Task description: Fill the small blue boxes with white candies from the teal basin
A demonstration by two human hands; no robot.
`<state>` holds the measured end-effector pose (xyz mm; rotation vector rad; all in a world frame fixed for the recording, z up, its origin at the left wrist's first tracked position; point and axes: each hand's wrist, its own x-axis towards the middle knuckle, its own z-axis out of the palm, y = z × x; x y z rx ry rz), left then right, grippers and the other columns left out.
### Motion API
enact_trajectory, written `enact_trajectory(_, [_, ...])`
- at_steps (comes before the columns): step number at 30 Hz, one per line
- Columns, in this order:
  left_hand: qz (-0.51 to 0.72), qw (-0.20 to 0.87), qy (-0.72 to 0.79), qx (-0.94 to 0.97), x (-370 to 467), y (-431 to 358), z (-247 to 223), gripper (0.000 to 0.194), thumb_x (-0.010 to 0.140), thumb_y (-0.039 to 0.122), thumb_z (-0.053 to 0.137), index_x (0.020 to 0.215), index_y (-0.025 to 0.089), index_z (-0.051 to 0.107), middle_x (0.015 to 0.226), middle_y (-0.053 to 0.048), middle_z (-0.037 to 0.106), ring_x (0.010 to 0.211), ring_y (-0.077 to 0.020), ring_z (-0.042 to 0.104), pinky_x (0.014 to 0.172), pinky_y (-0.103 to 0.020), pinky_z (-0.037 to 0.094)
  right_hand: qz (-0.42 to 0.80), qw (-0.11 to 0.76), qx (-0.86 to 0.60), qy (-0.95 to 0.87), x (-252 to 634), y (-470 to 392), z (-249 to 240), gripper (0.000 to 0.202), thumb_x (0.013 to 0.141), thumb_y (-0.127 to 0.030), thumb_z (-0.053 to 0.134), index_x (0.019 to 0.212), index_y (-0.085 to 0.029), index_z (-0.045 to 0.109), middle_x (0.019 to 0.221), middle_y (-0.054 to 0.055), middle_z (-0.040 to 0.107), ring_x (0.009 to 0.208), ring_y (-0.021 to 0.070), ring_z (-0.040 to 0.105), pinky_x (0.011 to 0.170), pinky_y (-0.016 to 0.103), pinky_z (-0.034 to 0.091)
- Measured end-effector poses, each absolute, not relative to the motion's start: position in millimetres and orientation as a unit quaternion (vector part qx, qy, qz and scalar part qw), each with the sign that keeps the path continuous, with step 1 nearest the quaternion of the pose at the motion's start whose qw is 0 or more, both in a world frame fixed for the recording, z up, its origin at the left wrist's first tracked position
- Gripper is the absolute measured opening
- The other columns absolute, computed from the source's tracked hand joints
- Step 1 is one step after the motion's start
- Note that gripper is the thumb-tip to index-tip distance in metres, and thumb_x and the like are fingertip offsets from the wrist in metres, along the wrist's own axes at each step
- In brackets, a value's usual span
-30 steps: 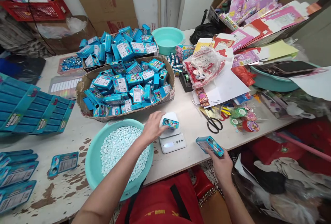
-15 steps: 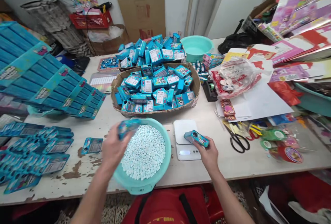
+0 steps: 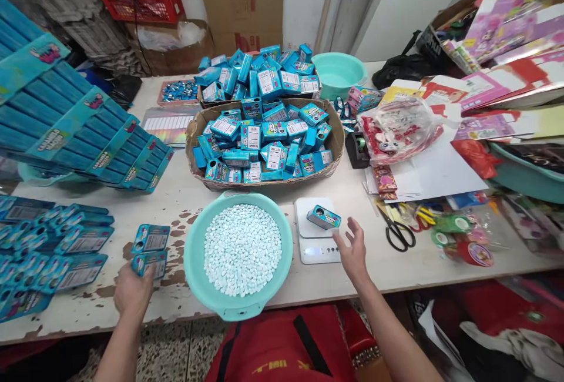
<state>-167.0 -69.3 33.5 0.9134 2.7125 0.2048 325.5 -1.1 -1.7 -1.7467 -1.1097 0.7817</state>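
Note:
At the left, my left hand grips a small blue candy box resting on the table, just in front of another blue box. A third blue box lies on the white digital scale. My right hand is just right of the scale, fingers apart and holding nothing. Between my hands stands a turquoise basin holding many small pale candies. Rows of blue boxes lie on the table at the far left.
Cardboard trays piled with blue boxes stand behind the basin. Stacked blue display cartons lean at left. Black scissors, a tape dispenser, a plastic bag and colourful packaging lie at right. An upper basin stands behind.
My left hand has moved from over the basin to the left with its box and set it on the table. My right hand has let go of its box on the scale and opened.

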Motion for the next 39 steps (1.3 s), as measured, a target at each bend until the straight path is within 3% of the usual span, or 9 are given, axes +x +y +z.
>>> enact_trajectory(4, [0.047,0.04,0.94,0.335,-150.0,-71.3,48.8,0.078,0.076,0.059,0.045,0.137,0.012,0.033,0.126,-0.024,0.048,0.114,-0.0441,0.045,0.085,-0.054,0.04,0.276,0.446,-0.746,-0.41,344.9,-30.6,-8.2,0.058,0.08,-0.053,0.049,0.127,-0.019,0.042,0.13,0.015,0.045,0.118,0.0283,0.046,0.094,0.048,0.04])
enact_trajectory(8, [0.131,-0.036,0.869,0.476,-111.0,-57.7,55.1,0.064,0.084,0.052,0.038,0.133,0.011,0.039,0.125,-0.019,0.051,0.12,-0.0363,0.043,0.099,-0.049,0.033,0.222,0.433,-0.794,-0.364,358.2,-50.3,-16.3,0.053,0.078,-0.054,0.052,0.117,-0.017,0.051,0.117,0.013,0.05,0.108,0.0271,0.05,0.089,0.045,0.044])
enact_trajectory(15, [0.127,0.235,0.636,0.724,23.8,-2.4,19.6,0.032,0.088,0.036,0.04,0.108,0.021,0.059,0.112,-0.011,0.061,0.108,-0.0266,0.051,0.094,-0.039,0.038,0.226,0.435,-0.791,-0.367,359.2,-59.3,-18.4,0.046,0.074,-0.049,0.058,0.107,-0.017,0.056,0.115,0.014,0.051,0.108,0.0275,0.051,0.087,0.045,0.045])
enact_trajectory(18, [0.059,0.254,0.579,0.773,67.3,-4.2,4.9,0.027,0.088,0.031,0.041,0.104,0.021,0.06,0.108,-0.011,0.061,0.103,-0.027,0.051,0.089,-0.04,0.038,0.233,0.442,-0.786,-0.364,360.5,-58.5,-17.7,0.043,0.074,-0.049,0.058,0.104,-0.017,0.058,0.114,0.013,0.052,0.107,0.0269,0.051,0.086,0.045,0.046])
enact_trajectory(22, [0.002,0.267,0.586,0.765,77.0,-22.0,-4.4,0.024,0.089,0.027,0.037,0.086,0.019,0.059,0.084,-0.011,0.062,0.087,-0.0246,0.055,0.078,-0.035,0.038,0.249,0.444,-0.777,-0.37,359.0,-54.0,-16.6,0.04,0.075,-0.048,0.059,0.101,-0.018,0.06,0.11,0.012,0.055,0.103,0.0254,0.054,0.085,0.045,0.048])
enact_trajectory(27, [0.114,0.408,0.647,0.634,51.1,-24.3,-6.7,0.02,0.082,0.035,0.048,0.07,0.021,0.053,0.062,-0.003,0.055,0.065,-0.0196,0.055,0.062,-0.029,0.037,0.295,0.461,-0.742,-0.388,340.9,-29.6,-9.3,0.046,0.073,-0.048,0.063,0.107,-0.018,0.058,0.11,0.011,0.055,0.104,0.0251,0.054,0.085,0.043,0.049])
enact_trajectory(31, [0.334,0.6,0.67,0.282,37.0,-10.6,0.4,0.034,0.078,0.051,0.051,0.066,0.02,0.048,0.057,0.001,0.05,0.048,-0.012,0.048,0.046,-0.023,0.032,0.306,0.471,-0.705,-0.434,322.1,9.7,-1.5,0.066,0.063,-0.046,0.071,0.119,-0.019,0.052,0.123,0.012,0.052,0.112,0.0268,0.051,0.09,0.044,0.045])
enact_trajectory(35, [0.426,0.679,0.598,0.029,32.5,4.6,17.4,0.036,0.073,0.047,0.062,0.062,0.018,0.044,0.051,0.004,0.046,0.039,-0.0058,0.041,0.036,-0.017,0.025,0.353,0.449,-0.682,-0.457,307.1,37.7,16.8,0.051,0.062,-0.048,0.071,0.101,-0.017,0.062,0.102,0.009,0.065,0.095,0.026,0.059,0.085,0.042,0.047])
enact_trajectory(39, [0.475,0.694,0.54,-0.002,36.9,14.6,60.4,0.042,0.076,0.048,0.061,0.058,0.02,0.037,0.042,0.009,0.029,0.03,-0.0029,0.024,0.03,-0.016,0.013,0.32,0.462,-0.647,-0.515,286.5,27.6,58.3,0.042,0.067,-0.046,0.071,0.099,-0.02,0.062,0.096,0.005,0.065,0.088,0.0232,0.061,0.079,0.037,0.049])
